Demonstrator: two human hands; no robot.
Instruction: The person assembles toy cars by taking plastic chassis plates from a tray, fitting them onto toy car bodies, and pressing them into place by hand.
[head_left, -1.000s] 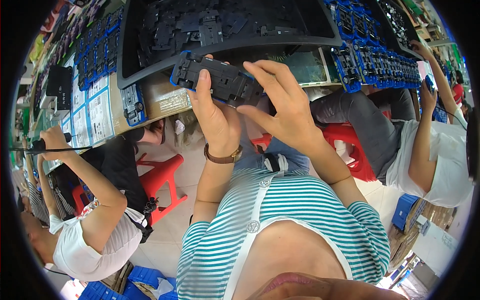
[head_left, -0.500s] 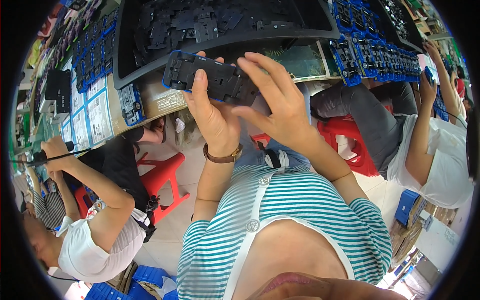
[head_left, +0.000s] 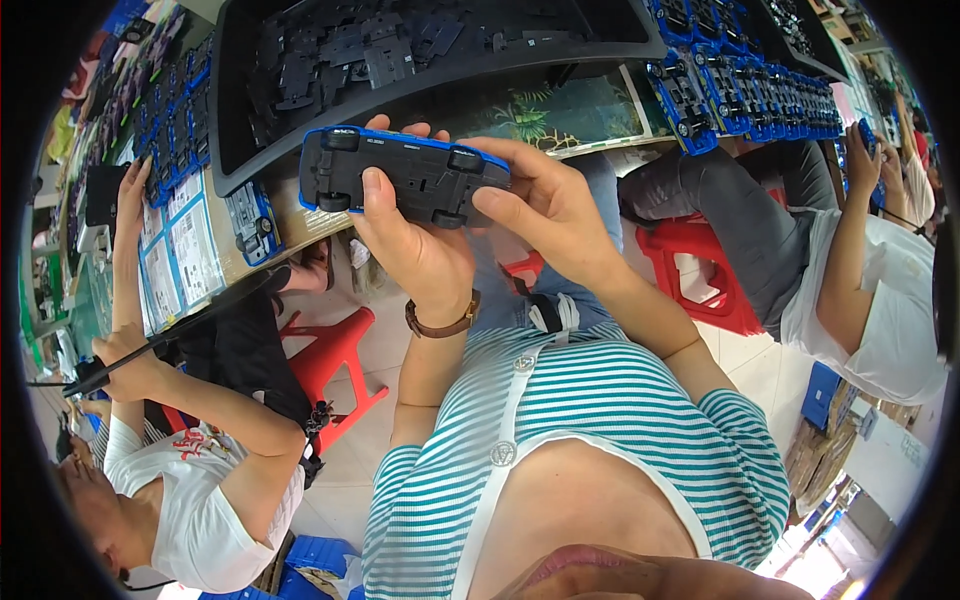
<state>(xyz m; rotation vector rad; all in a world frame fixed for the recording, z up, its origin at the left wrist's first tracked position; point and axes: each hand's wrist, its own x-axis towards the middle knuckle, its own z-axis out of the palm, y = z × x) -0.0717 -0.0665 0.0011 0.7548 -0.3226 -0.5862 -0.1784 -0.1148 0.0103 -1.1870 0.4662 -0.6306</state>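
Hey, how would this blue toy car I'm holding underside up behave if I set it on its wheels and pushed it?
The toy car would probably roll, as wheels show at both ends of its black base. It's likely stiff: the base looks flat and unbent between the left hand and right hand.

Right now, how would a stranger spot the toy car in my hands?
Find the big black tray at the top. Just below its near edge, your left hand and right hand grip the blue toy car, dark underside showing. Unlike the cars lined up at right, it's held before your striped shirt.
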